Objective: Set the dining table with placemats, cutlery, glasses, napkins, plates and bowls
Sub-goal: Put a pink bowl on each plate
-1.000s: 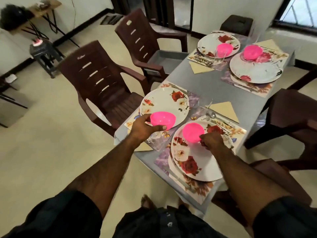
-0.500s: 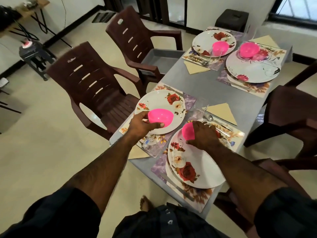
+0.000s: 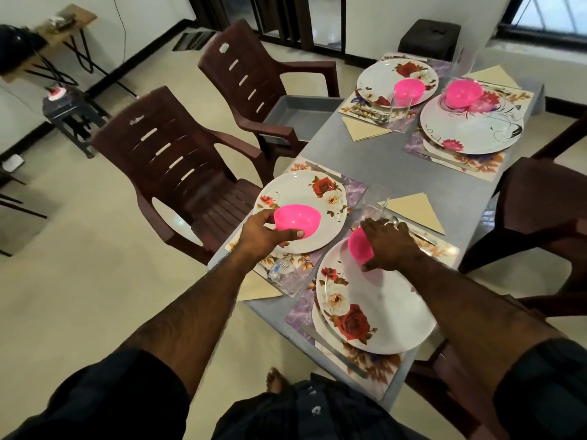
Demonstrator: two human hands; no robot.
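My left hand [image 3: 263, 231] grips a pink bowl [image 3: 298, 219] over the near left rose plate [image 3: 301, 201]. My right hand [image 3: 390, 246] covers and grips a second pink bowl [image 3: 359, 246] at the far edge of the near right rose plate [image 3: 378, 312]. Both plates lie on floral placemats [image 3: 359, 357] on the grey table [image 3: 381, 160]. A clear glass [image 3: 374, 201] stands between the two plates, another glass [image 3: 282, 274] near the table's left corner. At the far end two more plates [image 3: 470, 128] each carry a pink bowl [image 3: 462, 92].
Folded beige napkins [image 3: 416, 211] and cutlery [image 3: 333, 354] lie beside the plates. Brown plastic chairs [image 3: 178, 163] stand along the left side, dark chairs [image 3: 546, 198] on the right. A small stool [image 3: 68, 109] and a folding table [image 3: 47, 36] stand at the far left.
My left hand has carried its bowl further over the left plate. My right hand has closed over the other bowl, which earlier stood uncovered, at the far edge of the right plate.
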